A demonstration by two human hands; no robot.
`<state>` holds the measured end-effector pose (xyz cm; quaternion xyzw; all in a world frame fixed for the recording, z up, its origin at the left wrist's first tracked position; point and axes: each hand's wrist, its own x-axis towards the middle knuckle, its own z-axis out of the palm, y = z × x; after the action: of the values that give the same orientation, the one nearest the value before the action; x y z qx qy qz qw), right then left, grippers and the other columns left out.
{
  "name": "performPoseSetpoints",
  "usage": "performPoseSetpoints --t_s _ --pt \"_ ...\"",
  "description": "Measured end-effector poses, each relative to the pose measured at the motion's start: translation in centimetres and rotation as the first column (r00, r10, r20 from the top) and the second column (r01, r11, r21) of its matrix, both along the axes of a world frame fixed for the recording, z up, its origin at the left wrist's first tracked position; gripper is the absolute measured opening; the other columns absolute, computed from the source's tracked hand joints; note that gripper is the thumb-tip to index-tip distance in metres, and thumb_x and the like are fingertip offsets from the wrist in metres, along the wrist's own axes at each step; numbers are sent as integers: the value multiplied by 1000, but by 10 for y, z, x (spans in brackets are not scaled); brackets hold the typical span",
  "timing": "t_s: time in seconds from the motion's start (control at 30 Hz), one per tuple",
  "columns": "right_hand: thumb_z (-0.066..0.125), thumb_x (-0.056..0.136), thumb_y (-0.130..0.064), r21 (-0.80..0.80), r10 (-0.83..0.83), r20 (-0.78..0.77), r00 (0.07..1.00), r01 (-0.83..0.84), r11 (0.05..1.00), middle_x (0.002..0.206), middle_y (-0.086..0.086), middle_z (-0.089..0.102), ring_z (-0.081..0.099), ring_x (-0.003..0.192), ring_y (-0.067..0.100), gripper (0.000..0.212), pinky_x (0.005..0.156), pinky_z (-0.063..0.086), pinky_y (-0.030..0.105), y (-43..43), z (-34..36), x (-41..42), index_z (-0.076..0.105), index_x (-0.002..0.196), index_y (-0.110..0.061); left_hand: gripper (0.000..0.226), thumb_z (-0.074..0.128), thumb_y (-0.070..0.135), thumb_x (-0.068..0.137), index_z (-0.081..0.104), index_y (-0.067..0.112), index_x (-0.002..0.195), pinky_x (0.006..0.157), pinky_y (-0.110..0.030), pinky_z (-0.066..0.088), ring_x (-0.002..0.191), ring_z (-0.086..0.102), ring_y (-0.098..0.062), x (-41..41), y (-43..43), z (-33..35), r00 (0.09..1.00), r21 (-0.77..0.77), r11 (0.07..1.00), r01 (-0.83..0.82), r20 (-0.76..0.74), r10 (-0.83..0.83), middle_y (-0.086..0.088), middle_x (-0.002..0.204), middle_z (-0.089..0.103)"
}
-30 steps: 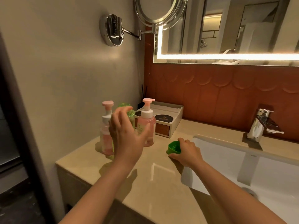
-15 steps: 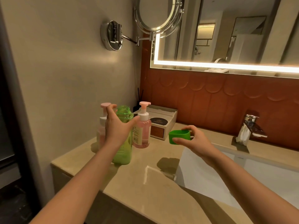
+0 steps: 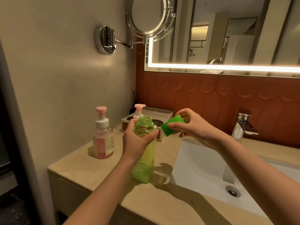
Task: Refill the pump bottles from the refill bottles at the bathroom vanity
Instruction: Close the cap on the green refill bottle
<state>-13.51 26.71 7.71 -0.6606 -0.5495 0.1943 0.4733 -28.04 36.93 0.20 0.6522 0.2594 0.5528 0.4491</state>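
My left hand (image 3: 138, 140) grips the green refill bottle (image 3: 144, 161) just below its open threaded neck, holding it upright above the counter. My right hand (image 3: 193, 127) pinches the bottle's green cap (image 3: 170, 126) beside the neck, to its right. A pink pump bottle (image 3: 102, 138) stands on the counter at the left by the wall. A second pink pump bottle (image 3: 139, 109) stands behind the green one; only its pump head and collar show.
A white box (image 3: 162, 114) with a dark round lid sits at the back of the beige counter (image 3: 90, 171). The white sink basin (image 3: 203, 169) lies to the right, with a chrome tap (image 3: 241, 125) behind it. A swing-arm mirror (image 3: 149, 17) hangs overhead.
My left hand lifted the green bottle away from the pump bottles toward the counter's middle. My right hand raised the green cap off the counter and brought it beside the bottle's neck.
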Motion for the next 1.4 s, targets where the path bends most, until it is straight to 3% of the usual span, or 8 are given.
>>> performPoseSetpoints --t_s 0.1,0.3,0.5,0.67,0.9,1.07,1.27,1.4 --pt "74 72 -34 19 -10 61 998 9 1000 99 6 61 64 79 15 52 59 51 21 1 10 -1 45 110 -12 67 83 36 60 51 19 116 73 -30 52 94 63 -18 10 -10 -6 1000 19 1000 16 -3 -16 -6 106 62" --pt "74 73 -33 18 -10 237 971 6 1000 100 2 59 58 87 12 45 63 47 16 4 33 -4 54 109 -14 66 81 19 68 47 17 125 74 -23 49 99 61 -16 17 -17 -8 998 17 999 51 29 -52 -5 110 61" --pt "71 77 -32 8 77 393 916 -87 996 107 -3 52 54 91 9 58 61 49 12 13 47 -21 48 128 -15 59 81 27 65 50 24 115 73 -19 48 98 61 -15 18 -20 -9 997 53 997 65 48 -67 -2 105 63" --pt "70 78 -32 -76 162 488 858 -143 987 121 3 56 51 102 12 60 68 48 15 23 53 -35 48 131 -13 50 81 17 66 51 34 102 76 -19 48 97 61 -13 19 -18 -9 991 41 995 86 97 -90 4 100 63" --pt "67 81 -35 -158 208 640 739 -139 978 125 2 58 50 100 10 52 56 43 9 25 52 -44 55 129 -17 50 77 8 71 51 38 100 79 -20 49 98 61 -8 19 -19 -9 984 61 992 110 136 -118 8 101 63" --pt "72 74 -41 -128 145 771 620 -72 989 115 4 64 60 95 17 57 59 45 11 31 51 -53 60 122 -13 44 71 -3 74 55 26 104 80 -32 56 102 61 -21 18 -20 -8 952 -32 976 214 230 -201 0 102 62" --pt "62 74 -62 51 -88 888 452 93 994 81 -3 57 55 73 16 53 55 42 23 39 38 -61 57 99 -15 68 86 25 49 55 17 109 92 -49 50 100 61 -23 18 -23 -4 941 -33 975 221 270 -205 -4 101 63" --pt "40 85 -63 192 -223 893 390 119 974 79 -5 45 44 78 14 49 55 37 23 38 20 -62 45 102 -16 59 77 23 61 49 23 113 90 -35 51 106 58 -21 20 -21 -8 972 -1 989 147 185 -144 5 104 60"
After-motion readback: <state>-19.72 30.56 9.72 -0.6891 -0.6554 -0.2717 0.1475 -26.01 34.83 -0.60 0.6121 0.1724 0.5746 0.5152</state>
